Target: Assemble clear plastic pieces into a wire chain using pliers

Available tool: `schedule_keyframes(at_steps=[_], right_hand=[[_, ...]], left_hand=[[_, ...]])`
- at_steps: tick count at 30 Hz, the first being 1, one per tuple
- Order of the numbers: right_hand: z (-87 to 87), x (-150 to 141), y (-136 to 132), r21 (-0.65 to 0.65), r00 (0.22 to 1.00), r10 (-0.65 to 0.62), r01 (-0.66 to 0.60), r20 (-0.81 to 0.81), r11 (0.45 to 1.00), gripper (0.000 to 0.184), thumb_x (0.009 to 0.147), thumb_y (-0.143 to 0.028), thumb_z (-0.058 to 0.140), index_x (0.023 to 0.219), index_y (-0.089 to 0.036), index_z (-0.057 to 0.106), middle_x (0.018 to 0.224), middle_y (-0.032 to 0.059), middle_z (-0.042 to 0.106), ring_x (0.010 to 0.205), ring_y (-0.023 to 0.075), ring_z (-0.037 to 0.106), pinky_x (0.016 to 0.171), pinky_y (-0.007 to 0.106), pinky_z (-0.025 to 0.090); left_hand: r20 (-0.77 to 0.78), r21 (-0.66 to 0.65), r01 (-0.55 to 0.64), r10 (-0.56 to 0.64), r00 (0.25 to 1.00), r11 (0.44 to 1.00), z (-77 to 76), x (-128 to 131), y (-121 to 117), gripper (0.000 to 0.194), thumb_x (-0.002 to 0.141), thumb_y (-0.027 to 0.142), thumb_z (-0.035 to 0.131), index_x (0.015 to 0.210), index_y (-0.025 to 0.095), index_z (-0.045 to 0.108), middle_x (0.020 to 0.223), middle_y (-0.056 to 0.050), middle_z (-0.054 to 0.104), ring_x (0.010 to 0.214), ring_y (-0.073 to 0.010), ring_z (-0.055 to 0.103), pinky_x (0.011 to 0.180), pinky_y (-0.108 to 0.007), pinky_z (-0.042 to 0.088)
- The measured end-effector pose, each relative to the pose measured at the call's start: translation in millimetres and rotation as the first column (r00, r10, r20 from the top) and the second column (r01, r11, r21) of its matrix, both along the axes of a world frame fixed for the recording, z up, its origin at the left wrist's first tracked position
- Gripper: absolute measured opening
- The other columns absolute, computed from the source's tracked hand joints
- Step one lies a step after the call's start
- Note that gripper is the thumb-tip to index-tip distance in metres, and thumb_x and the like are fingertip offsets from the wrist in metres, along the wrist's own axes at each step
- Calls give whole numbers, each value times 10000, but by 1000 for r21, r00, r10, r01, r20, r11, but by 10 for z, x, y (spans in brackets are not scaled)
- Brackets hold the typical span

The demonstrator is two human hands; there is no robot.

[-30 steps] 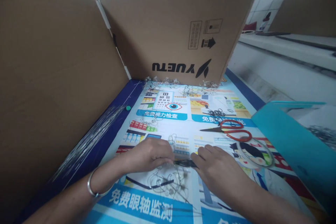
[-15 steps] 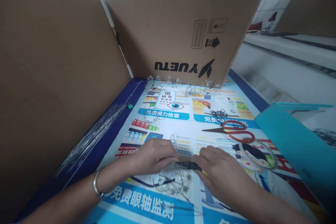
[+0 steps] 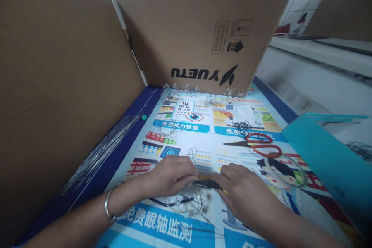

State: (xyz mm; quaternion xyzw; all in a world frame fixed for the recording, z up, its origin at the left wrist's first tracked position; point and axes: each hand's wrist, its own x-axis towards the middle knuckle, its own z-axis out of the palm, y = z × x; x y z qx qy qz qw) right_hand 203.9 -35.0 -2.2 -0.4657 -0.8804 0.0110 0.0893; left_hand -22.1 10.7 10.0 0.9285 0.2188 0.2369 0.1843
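My right hand (image 3: 236, 184) is closed around the handles of a pair of pliers (image 3: 207, 183), whose dark jaws point left. Closed in a pinch, my left hand (image 3: 174, 176) meets the tips of those jaws; the small piece between its fingers is mostly hidden, with thin wire showing near the fingertips. Below the pliers lies a tangle of thin wire with clear beads (image 3: 193, 203). Red-handled scissors (image 3: 261, 145) rest beyond my right hand. Dark wire rings (image 3: 242, 126) lie just behind the scissors.
Long straight wires (image 3: 101, 155) lie along the left edge beside a cardboard panel (image 3: 58, 66). Another cardboard panel (image 3: 188, 31) stands at the back, with beaded wire pieces (image 3: 186, 88) along its foot. A teal box (image 3: 325, 155) holding wire is on the right. A printed sheet (image 3: 162, 223) covers the table.
Both hands stay almost in place at the pliers. My left hand has shifted very slightly down, and the pliers' jaws tilt a little differently.
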Motion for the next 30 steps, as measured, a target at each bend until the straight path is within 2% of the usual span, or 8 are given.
schedule_keyframes(at_steps=[6, 11, 16, 21, 30], right_hand=[[-44, -4, -12, 63, 1000, 0, -2, 26, 998, 135, 712, -164, 622, 841, -202, 626, 750, 30, 581, 715, 181, 496, 630, 304, 302], [-57, -1, -22, 69, 999, 3, -5, 36, 998, 150, 696, -145, 629, 835, -202, 626, 743, 29, 580, 707, 181, 490, 624, 307, 296], [-19, 4, -14, -1, 1000, 3, -3, 28, 1000, 132, 724, -168, 616, 851, -202, 630, 761, 34, 585, 740, 186, 509, 641, 305, 320], [17, -3, -9, -60, 999, 6, -3, 44, 998, 175, 737, -177, 603, 906, -209, 632, 810, 42, 599, 774, 204, 529, 657, 314, 347], [72, -12, -19, -150, 998, -11, 21, 67, 988, 168, 790, -209, 551, 937, -226, 631, 839, 48, 610, 769, 224, 551, 639, 328, 369]], left_hand=[[37, 34, -18, 17, 999, 999, -12, 19, -16, 150, 870, 136, 438, 785, 160, 560, 694, -33, 609, 654, -128, 554, 593, -218, 417], [49, 8, -3, 2, 999, 1000, -12, 18, -22, 146, 874, 132, 434, 799, 160, 556, 699, -35, 602, 664, -128, 553, 600, -216, 416], [59, -26, 43, -42, 997, 999, -33, 2, -8, 134, 884, 136, 425, 836, 154, 549, 749, -57, 613, 711, -141, 559, 653, -227, 432], [116, -12, 76, -74, 990, 997, -88, 1, 11, 130, 889, 146, 420, 838, 147, 539, 734, -50, 603, 691, -138, 545, 635, -224, 430], [118, -43, 98, -92, 989, 994, -127, -10, 6, 142, 892, 168, 411, 839, 154, 542, 753, -45, 612, 703, -138, 555, 640, -224, 438]])
